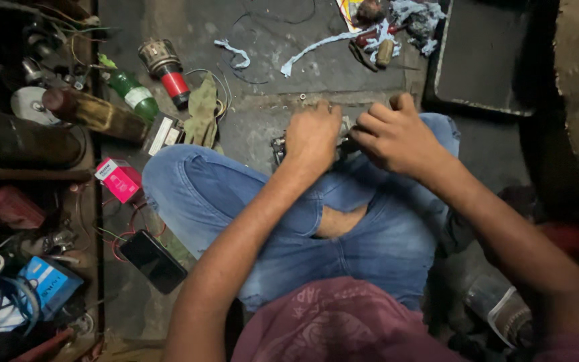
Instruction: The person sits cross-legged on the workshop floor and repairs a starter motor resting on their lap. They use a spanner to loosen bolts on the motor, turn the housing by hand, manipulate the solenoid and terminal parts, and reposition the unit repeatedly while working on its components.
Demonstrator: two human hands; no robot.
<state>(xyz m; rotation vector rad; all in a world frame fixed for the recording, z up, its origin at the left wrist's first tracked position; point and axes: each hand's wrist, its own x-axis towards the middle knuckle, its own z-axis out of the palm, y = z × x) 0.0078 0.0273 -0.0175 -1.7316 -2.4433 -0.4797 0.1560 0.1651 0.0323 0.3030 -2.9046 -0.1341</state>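
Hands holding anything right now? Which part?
Both grip one small metal part above the crossed legs: left hand closed over its left end, right hand pinching its right side. What the part is cannot be told.

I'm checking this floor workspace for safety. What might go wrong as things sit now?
Both hands, left hand and right hand, grip a small metal part over the crossed legs; it may slip and drop. Red wires trail beside the phone and might snag a knee.
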